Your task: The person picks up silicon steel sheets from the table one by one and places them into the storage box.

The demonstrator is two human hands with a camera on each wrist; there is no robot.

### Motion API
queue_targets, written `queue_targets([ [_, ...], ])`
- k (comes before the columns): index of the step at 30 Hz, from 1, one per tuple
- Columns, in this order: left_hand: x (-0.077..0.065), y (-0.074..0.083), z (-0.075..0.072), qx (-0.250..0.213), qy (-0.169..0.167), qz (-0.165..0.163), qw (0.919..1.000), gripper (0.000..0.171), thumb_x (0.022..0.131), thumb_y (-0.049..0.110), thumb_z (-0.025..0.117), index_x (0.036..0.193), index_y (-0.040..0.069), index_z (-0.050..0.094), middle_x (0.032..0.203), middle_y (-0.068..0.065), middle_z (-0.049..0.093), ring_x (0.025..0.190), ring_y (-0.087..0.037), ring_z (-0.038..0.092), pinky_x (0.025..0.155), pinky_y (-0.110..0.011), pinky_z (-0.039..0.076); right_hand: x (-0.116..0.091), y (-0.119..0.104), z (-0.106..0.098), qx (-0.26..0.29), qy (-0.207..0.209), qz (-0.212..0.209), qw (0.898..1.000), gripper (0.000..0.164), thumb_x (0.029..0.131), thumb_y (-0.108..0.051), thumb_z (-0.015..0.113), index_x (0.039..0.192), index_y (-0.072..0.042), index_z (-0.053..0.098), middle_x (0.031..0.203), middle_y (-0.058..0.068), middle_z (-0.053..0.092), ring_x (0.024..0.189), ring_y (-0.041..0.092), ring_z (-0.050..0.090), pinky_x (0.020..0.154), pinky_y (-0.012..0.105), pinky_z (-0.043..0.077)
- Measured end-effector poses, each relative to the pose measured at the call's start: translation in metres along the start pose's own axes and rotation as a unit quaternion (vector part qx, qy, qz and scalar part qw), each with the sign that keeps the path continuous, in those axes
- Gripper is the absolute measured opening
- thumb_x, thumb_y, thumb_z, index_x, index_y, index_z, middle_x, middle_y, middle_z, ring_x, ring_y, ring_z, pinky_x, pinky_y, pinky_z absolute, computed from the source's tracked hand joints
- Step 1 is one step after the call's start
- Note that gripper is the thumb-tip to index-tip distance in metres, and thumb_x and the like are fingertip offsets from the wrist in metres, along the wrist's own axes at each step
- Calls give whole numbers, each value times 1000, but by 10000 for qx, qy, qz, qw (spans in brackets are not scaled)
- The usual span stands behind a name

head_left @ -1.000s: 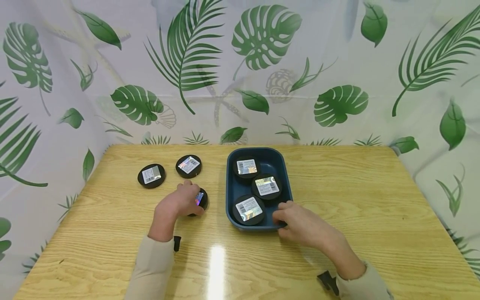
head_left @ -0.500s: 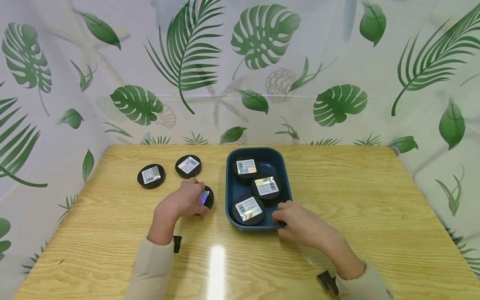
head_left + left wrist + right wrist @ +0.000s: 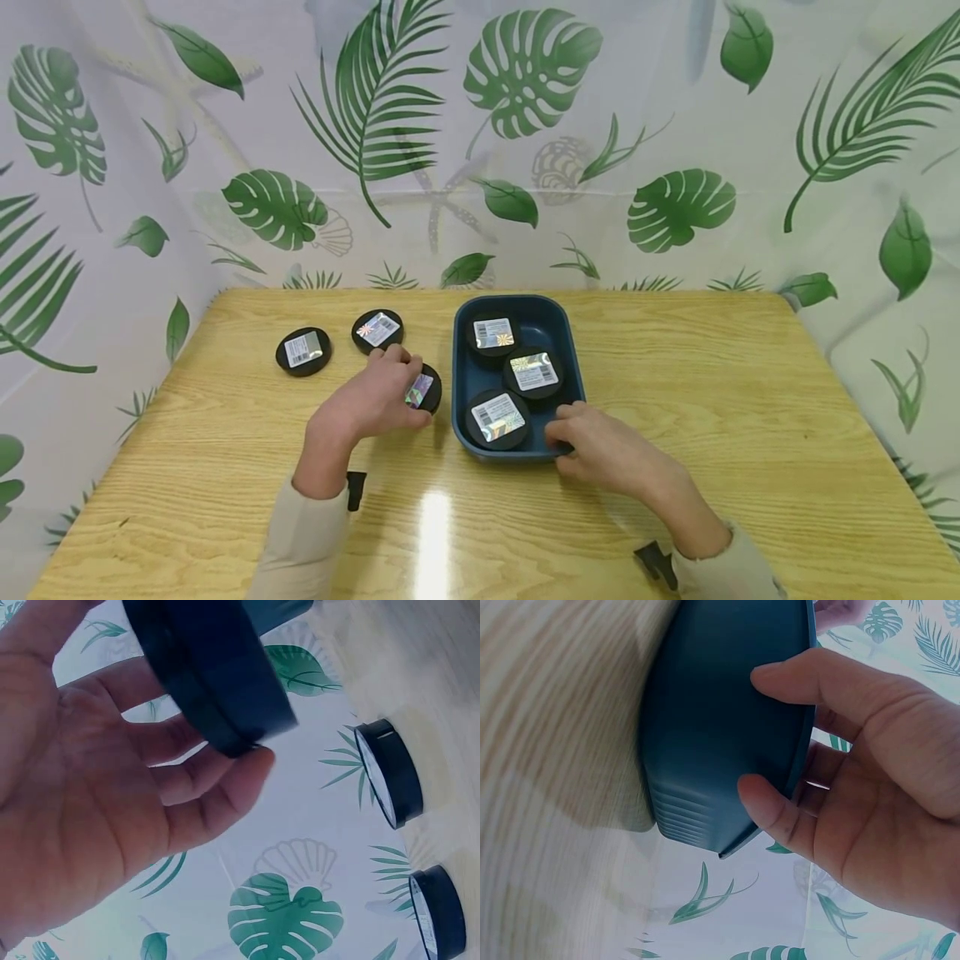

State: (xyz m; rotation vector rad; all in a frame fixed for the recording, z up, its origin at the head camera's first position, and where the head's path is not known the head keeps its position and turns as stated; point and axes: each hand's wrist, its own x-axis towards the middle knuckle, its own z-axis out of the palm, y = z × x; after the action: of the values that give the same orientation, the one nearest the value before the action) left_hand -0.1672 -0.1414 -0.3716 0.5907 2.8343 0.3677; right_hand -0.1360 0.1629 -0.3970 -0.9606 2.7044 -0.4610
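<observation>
My left hand (image 3: 367, 396) grips a flat round black container (image 3: 431, 392) with a shiny label on top, between thumb and fingers. In the left wrist view this container (image 3: 225, 682) is raised off the table, higher than the two others. My right hand (image 3: 611, 450) pinches the near right corner of a dark blue tray (image 3: 551, 319). In the right wrist view, thumb and a finger lie on the outside of the tray wall (image 3: 712, 720), the other fingers over its rim. Inside the tray sit three labelled black containers, one of them (image 3: 498, 419) nearest me.
Two more black containers stand on the wooden table (image 3: 697, 367), one at the far left (image 3: 303, 352) and one (image 3: 378, 331) just beyond my left hand. A leaf-patterned cloth (image 3: 450, 167) hangs behind the table and down its sides.
My left hand has moved right and slightly away from me with the container, closer to the tray. The right hand and the tray have stayed in place.
</observation>
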Motion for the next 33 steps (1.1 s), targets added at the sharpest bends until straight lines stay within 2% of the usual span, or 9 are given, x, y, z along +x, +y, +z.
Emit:
queue_targets([
  [4,-3,2,-1,-298,95,80,9995,73,82,30,75,140,-6,50,133,-23,49,118,-41,44,94,-45,48,-1,0,1,39,53,-61,10000,16,80,-3,72,77,-16,62,77,-5,46,72,12,42,61,24,39],
  [8,-4,3,-1,-603,244,149,9978,72,81,29,74,141,-3,51,134,-21,49,118,-38,43,92,-43,47,-1,1,3,41,83,-113,9999,16,80,-3,71,76,-16,61,77,-5,45,71,12,41,60,24,37],
  [13,-3,6,0,-656,515,359,9959,71,80,31,75,139,-1,54,134,-19,49,114,-35,44,86,-39,46,-1,1,3,18,77,-74,9999,16,80,-4,72,76,-15,62,77,-6,45,72,12,41,60,24,38],
  [17,-2,9,0,-669,683,508,9941,71,78,32,76,138,-1,55,133,-19,49,114,-35,43,89,-41,46,-1,1,3,72,98,-60,9999,18,80,-2,71,76,-16,60,76,-5,45,71,12,40,59,24,37],
  [23,-1,15,-1,-739,703,681,9925,72,80,30,78,139,-2,54,134,-20,49,116,-35,42,94,-43,47,-1,1,0,97,79,-83,9999,18,79,-2,71,76,-16,61,76,-5,44,70,12,40,59,24,36],
  [33,3,27,1,-611,659,950,9914,76,82,32,76,144,-2,48,137,-19,47,119,-35,42,94,-44,45,-1,1,-4,98,42,-149,9998,16,79,-2,71,76,-15,62,76,-5,45,70,11,40,59,23,37],
])
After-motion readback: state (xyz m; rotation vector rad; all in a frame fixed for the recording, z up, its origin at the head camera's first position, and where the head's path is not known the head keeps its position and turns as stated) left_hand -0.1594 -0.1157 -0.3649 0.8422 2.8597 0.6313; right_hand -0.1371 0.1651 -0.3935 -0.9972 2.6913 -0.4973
